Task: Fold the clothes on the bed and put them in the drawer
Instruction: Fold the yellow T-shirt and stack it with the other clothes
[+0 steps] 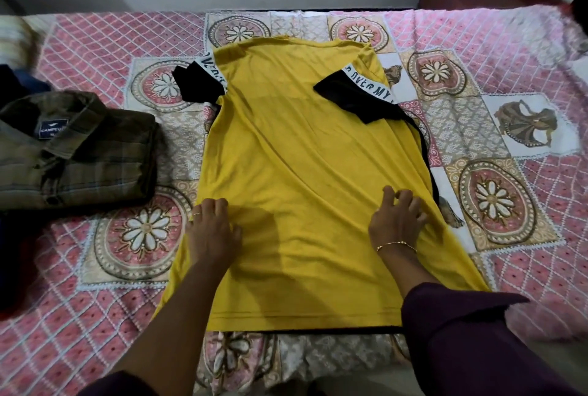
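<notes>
Head view, looking down at a bed (pixel 525 55) covered w/ a pink-and-cream patterned spread. Centre: a yellow T-shirt (pixel 286 157) lies spread flat on the spread, hem toward the viewer, neck end toward the far wall. Both short sleeves — black w/ a white lettered band — are folded inward onto the yellow cloth; left sleeve (pixel 199 82) near the upper-left corner, right sleeve (pixel 356 93) lying diagonally across the upper right. A black edge shows along the shirt's right side and under the hem. Left hand (pixel 211 228) rests palm-down on the shirt's left edge, lower half; fingers appear curled at the cloth edge, but whether they pinch it or only press cannot be told. A ring shows on one finger. Right hand (pixel 396 220) sits on the shirt near its right edge, fingers bent and spread, tips touching the cloth — grip loose, nothing clearly held; a thin gold bangle (pixel 396 245) at the wrist, dark purple sleeve (pixel 461 332) on the forearm. Left of the T-shirt, apart from it: a folded olive checked shirt (pixel 76 153), collar label up, lying on the bed. Further dark clothes (pixel 19 83) at the far left edge, blurred.
</notes>
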A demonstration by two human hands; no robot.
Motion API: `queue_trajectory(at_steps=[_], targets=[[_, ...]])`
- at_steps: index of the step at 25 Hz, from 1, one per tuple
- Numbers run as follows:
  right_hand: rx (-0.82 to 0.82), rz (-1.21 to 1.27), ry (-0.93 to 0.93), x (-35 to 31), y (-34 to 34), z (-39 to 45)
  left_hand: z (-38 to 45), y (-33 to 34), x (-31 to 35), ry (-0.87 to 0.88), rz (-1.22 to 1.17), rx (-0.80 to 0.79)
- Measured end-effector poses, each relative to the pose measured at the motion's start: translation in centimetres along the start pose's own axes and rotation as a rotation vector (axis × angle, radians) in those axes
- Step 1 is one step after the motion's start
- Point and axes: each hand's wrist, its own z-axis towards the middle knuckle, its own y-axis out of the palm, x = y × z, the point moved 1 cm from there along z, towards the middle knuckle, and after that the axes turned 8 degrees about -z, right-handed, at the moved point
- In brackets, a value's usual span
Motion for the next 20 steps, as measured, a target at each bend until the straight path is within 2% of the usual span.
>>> queue_trajectory(at_steps=[3,6,9,10,12,14,16,18,20], targets=[[-0.005,0.045,-0.119,-5.6,0.1,2.6,3.4,0.2,0.9,0.034,0.028,-0.038],[-0.102,0.093,-0.264,-11.9,0.5,6.0,9.1,-0.5,0.7,0.042,-0.003,-0.026],[-0.201,0.230,-0.383,-18.7,1.6,10.7,16.4,-1.8,-0.2,0.027,-0.138,0.091],[-0.224,0.276,-0.416,-20.8,1.9,12.2,18.4,-2.7,-0.3,-0.010,-0.200,0.151],[-0.218,0.323,-0.485,-25.1,2.8,15.1,23.6,-2.9,-2.4,-0.188,-0.331,0.152],[-0.300,0.327,-0.548,-29.1,4.3,17.7,28.1,-3.4,-4.3,-0.455,-0.590,0.060],[-0.337,0.339,-0.629,-32.0,5.3,19.6,30.9,-3.8,-4.7,-0.695,-1.046,-0.029],[-0.328,0.318,-0.691,-34.3,6.0,20.7,32.8,-3.8,-3.7,-0.819,-1.379,-0.157],[-0.355,0.217,-0.745,-36.3,6.6,21.6,33.8,-3.7,-2.5,-0.882,-1.586,-0.227]])
